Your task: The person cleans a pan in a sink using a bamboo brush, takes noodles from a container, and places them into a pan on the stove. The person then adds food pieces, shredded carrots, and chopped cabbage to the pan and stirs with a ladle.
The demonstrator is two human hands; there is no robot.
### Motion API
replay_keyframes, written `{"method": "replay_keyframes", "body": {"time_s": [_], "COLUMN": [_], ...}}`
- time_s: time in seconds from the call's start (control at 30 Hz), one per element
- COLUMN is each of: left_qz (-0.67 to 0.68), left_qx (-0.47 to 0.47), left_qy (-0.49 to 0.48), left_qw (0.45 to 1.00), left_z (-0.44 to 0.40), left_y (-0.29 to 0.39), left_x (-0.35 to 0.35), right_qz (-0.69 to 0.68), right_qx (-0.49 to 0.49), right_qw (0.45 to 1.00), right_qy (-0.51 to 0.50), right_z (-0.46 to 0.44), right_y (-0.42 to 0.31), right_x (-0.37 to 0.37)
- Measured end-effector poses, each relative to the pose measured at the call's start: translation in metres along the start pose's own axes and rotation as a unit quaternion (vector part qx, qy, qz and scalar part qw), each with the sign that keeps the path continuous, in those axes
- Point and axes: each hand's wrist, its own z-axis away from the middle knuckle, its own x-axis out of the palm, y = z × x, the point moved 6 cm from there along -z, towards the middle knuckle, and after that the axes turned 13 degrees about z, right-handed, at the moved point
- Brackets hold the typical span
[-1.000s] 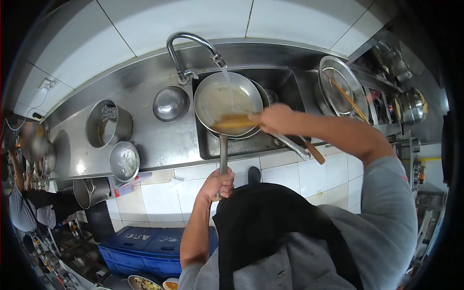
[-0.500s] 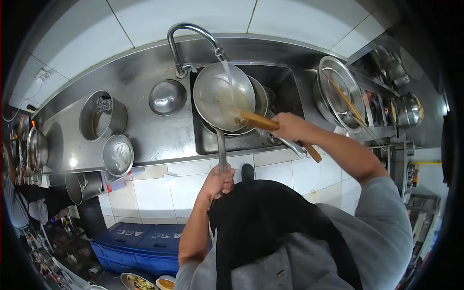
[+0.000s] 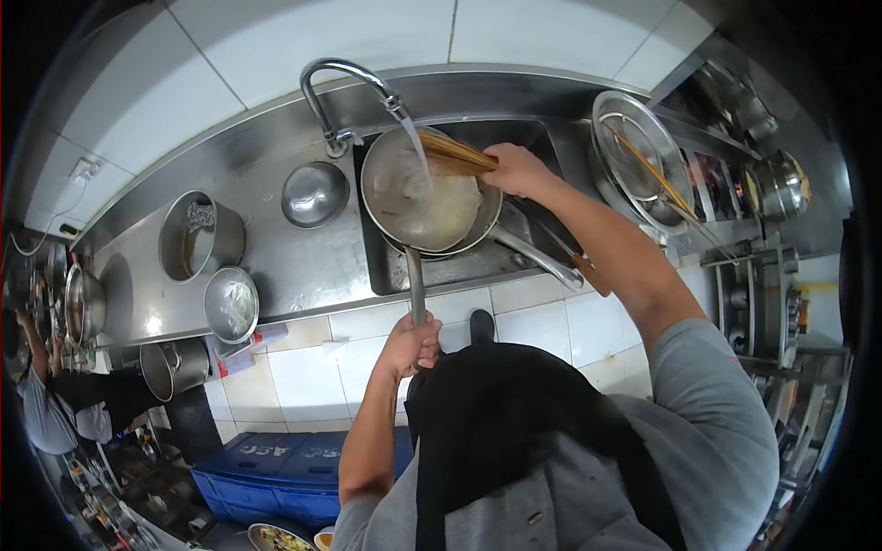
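My left hand (image 3: 413, 345) is wrapped round the long metal handle of a pan (image 3: 413, 207) held over the sink. Water runs from the curved faucet (image 3: 354, 69) into the pan, where cloudy liquid lies. My right hand (image 3: 516, 171) grips a bundled wooden brush (image 3: 457, 154), whose bristles are over the upper right part of the pan. Under this pan sits a second pan with its metal handle (image 3: 537, 258) pointing to the lower right. A wooden-handled tool (image 3: 591, 275) rests beside that handle at the sink's front edge.
Left of the sink (image 3: 533, 138) are an upturned metal bowl (image 3: 314, 195), a deep pot (image 3: 200, 236) and a small bowl (image 3: 231, 305). A large basin (image 3: 640, 161) with strainers stands right. Blue bins (image 3: 294, 473) are behind me. A co-worker (image 3: 46, 413) is at far left.
My right hand has moved the brush from the lower right part of the pan to its upper right. My left hand still holds the handle, and the liquid has shifted in the pan.
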Motion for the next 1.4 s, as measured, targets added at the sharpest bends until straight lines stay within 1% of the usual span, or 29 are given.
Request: {"method": "replay_keyframes", "body": {"time_s": [0.03,0.07,0.13,0.23,0.27,0.3,0.37,0.47,0.5,0.53,0.57,0.6,0.63,0.67,0.73,0.77,0.8,0.87,0.9,0.97,1.03,1.1,1.17,1.2,1.27,1.3,1.33,1.37,1.4], "left_qz": [-0.036,-0.073,-0.102,-0.214,-0.223,-0.260,-0.335,-0.383,-0.341,-0.345,-0.254,-0.157,-0.112,-0.115,-0.010,0.021,0.024,0.169,0.172,0.161,0.146,0.141,0.114,0.117,0.062,0.057,0.060,0.042,0.024], "left_qx": [0.016,0.035,0.055,0.133,0.134,0.172,0.232,0.239,0.240,0.239,0.174,0.107,0.078,0.075,0.025,0.010,0.010,-0.050,-0.052,-0.051,-0.060,-0.059,-0.063,-0.061,-0.040,-0.031,-0.031,-0.022,-0.016], "left_qy": [0.019,0.036,0.041,0.099,0.096,0.123,0.186,0.222,0.201,0.203,0.161,0.117,0.091,0.092,-0.036,-0.080,-0.079,-0.124,-0.148,-0.158,-0.169,-0.164,-0.156,-0.153,-0.116,-0.108,-0.108,-0.081,-0.053], "left_qw": [0.999,0.996,0.992,0.963,0.961,0.942,0.894,0.864,0.886,0.885,0.938,0.975,0.986,0.986,0.999,0.996,0.997,0.976,0.972,0.973,0.973,0.975,0.979,0.979,0.991,0.992,0.992,0.996,0.998], "left_z": [0.004,0.006,0.008,0.022,0.024,0.029,0.041,0.049,0.047,0.049,0.047,0.045,0.044,0.044,0.038,0.029,0.019,0.000,-0.008,-0.022,-0.025,-0.023,-0.024,-0.025,-0.026,-0.027,-0.025,-0.023,-0.020], "left_y": [0.002,0.006,0.003,0.009,0.004,0.004,0.009,0.023,0.023,0.025,0.017,0.008,-0.002,-0.008,-0.026,-0.030,-0.031,-0.037,-0.038,-0.038,-0.044,-0.046,-0.045,-0.041,-0.038,-0.035,-0.035,-0.032,-0.032], "left_x": [0.001,0.002,0.001,-0.011,-0.017,-0.024,-0.025,-0.010,-0.004,0.002,0.007,0.013,0.009,0.004,0.010,0.010,0.006,0.010,0.016,0.020,0.016,0.020,0.020,0.021,0.020,0.017,0.018,0.018,0.015], "right_qz": [0.112,0.223,0.193,0.197,0.191,0.185,0.207,0.141,0.136,0.088,0.041,0.040,0.023,0.007,-0.017,-0.040,-0.039,0.015,0.018,0.004,0.029,0.050,-0.082,-0.082,0.054,0.122,0.173,0.223,0.350], "right_qx": [-0.064,-0.125,-0.059,-0.003,0.025,0.029,0.152,0.191,0.191,0.177,0.163,0.164,0.157,0.152,0.149,0.143,0.142,0.029,0.025,-0.061,-0.058,-0.061,-0.031,-0.033,-0.154,-0.156,-0.210,-0.263,-0.216], "right_qw": [0.986,0.943,0.968,0.954,0.950,0.950,0.936,0.943,0.944,0.948,0.948,0.948,0.948,0.947,0.945,0.944,0.945,0.941,0.942,0.968,0.985,0.987,0.995,0.995,0.983,0.970,0.955,0.934,0.906], "right_qy": [0.108,0.215,0.153,0.227,0.245,0.251,0.241,0.231,0.231,0.251,0.269,0.268,0.277,0.285,0.290,0.295,0.293,0.337,0.335,0.243,0.159,0.142,0.041,0.037,-0.089,-0.138,-0.116,-0.093,-0.097], "right_z": [0.002,0.010,0.085,0.159,0.178,0.187,0.200,0.217,0.218,0.219,0.222,0.225,0.228,0.233,0.240,0.241,0.239,0.231,0.220,0.181,0.128,0.055,0.022,0.027,0.064,0.079,0.092,0.103,0.101], "right_y": [0.020,0.028,0.017,0.049,0.055,0.067,0.102,0.114,0.118,0.122,0.127,0.128,0.124,0.121,0.118,0.118,0.120,0.110,0.107,0.081,0.053,0.044,0.037,0.028,-0.013,-0.018,-0.023,-0.025,-0.018], "right_x": [-0.003,-0.010,-0.027,-0.026,-0.030,-0.028,-0.021,-0.012,-0.009,-0.005,-0.003,-0.006,-0.011,-0.015,-0.022,-0.024,-0.024,-0.031,-0.035,-0.038,-0.035,-0.005,0.039,0.043,0.058,0.056,0.041,0.025,0.012]}}
